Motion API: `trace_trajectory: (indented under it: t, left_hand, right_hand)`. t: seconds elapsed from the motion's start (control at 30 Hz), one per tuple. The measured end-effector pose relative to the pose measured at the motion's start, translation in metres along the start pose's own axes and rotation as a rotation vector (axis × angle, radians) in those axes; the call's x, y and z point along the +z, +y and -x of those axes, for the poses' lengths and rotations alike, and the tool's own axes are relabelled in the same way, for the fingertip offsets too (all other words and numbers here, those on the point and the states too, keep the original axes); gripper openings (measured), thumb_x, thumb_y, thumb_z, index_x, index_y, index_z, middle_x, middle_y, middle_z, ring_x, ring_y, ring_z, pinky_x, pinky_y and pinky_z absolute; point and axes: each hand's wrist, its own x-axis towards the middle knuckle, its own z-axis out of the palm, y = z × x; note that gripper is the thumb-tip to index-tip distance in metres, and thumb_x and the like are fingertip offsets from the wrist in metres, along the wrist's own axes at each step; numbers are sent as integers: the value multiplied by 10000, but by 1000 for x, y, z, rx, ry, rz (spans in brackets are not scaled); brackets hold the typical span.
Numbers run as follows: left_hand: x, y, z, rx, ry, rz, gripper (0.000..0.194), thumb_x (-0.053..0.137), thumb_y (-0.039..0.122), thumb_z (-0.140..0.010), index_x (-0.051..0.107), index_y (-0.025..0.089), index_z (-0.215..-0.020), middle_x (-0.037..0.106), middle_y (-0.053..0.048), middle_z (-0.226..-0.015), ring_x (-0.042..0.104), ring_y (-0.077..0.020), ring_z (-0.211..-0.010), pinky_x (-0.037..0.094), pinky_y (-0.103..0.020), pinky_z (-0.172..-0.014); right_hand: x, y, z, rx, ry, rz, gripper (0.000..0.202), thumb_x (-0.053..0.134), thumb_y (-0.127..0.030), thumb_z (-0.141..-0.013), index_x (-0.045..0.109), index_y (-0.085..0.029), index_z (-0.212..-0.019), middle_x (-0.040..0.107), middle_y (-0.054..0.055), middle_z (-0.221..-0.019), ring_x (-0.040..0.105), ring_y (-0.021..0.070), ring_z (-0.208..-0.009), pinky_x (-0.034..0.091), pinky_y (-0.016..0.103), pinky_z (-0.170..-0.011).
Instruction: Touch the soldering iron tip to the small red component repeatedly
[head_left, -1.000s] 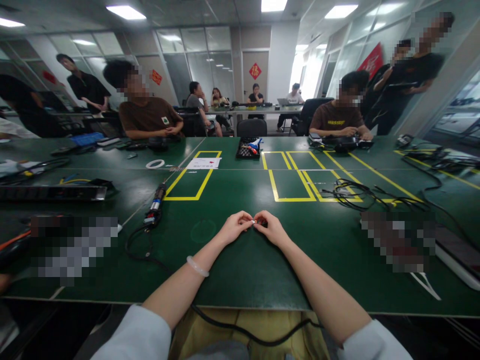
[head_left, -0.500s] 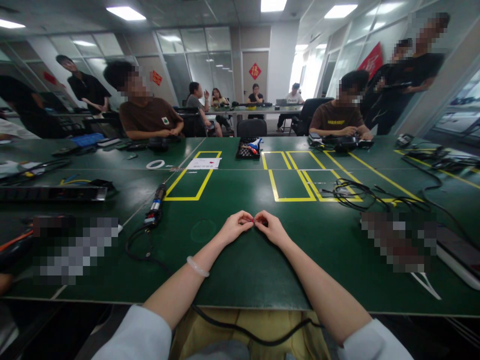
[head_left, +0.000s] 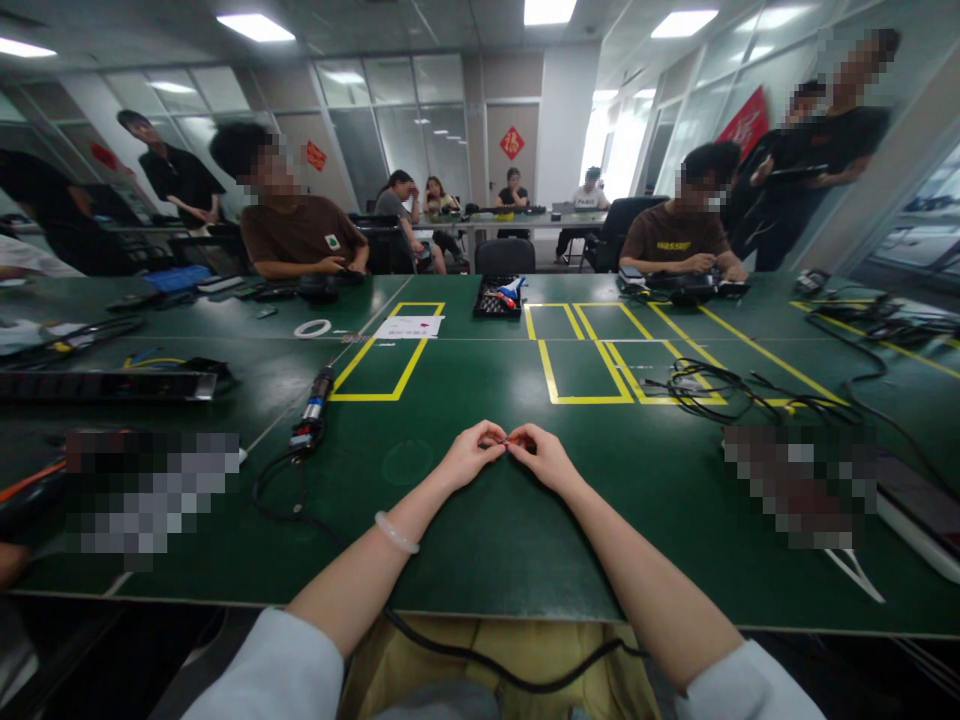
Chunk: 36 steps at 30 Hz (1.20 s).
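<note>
Over the green table (head_left: 465, 540), my left hand (head_left: 477, 452) and my right hand (head_left: 538, 454) meet at the fingertips. Both are pinched on a tiny reddish object (head_left: 507, 441) between them, too small to identify. A pale bangle (head_left: 396, 533) circles my left wrist. To the left of my hands lies a cylindrical tool (head_left: 309, 412) with a black cable. Beyond my hands, yellow tape outlines mark the tabletop.
A black tray (head_left: 497, 297) with blue and red items stands at the far middle. Coiled black cables (head_left: 697, 385) lie to the right. A power strip (head_left: 109, 386) is at the left. Seated people work across the table.
My hands stay nearly in place, still pinched together. In the background, a seated person's head and raised hand have shifted.
</note>
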Motion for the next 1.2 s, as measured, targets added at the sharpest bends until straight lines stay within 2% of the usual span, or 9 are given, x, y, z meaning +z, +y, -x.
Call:
trace_trajectory:
  t: [0.27,0.63,0.8,0.93,1.2]
  left_hand:
    - [-2,-1,0,31,25,-46,265,674,263,-717,604,149,-946,636,-53,-955,598,-140,-844,478,-271,-763]
    - [-1,-7,-1,-31,4,-20,303,660,367,-751,621,134,-939,644,-43,-836,581,-114,-702,449,-238,-647]
    - [-1,-7,-1,-1,2,-12,247,657,308,-742,599,138,-912,619,-24,-820,564,-102,-686,439,-223,-632]
    - [-3,-5,1,41,-8,-17,195,641,251,-742,584,148,-898,615,-30,-877,582,-119,-782,453,-226,-685]
    - [1,-5,2,34,-25,-84,168,610,195,-738,546,159,-889,609,-39,-896,594,-142,-849,458,-222,-662]
  right_hand:
    - [-1,1,0,-60,-17,-34,112,585,-226,-793,581,-186,-897,607,0,-806,548,127,-688,438,255,-668]
    - [-1,1,0,-96,-16,-7,124,573,-192,-771,555,-200,-893,589,-2,-826,540,133,-706,438,265,-693]
    - [0,-1,1,-53,-10,-27,161,583,-247,-786,554,-196,-937,607,-1,-826,550,131,-694,449,267,-690]
    - [1,0,0,8,9,-51,169,560,-332,-835,589,-188,-918,638,13,-808,578,142,-712,458,273,-692]
    - [0,4,-1,3,-49,-94,160,617,-276,-775,635,-169,-892,663,25,-831,586,137,-699,471,267,-689]
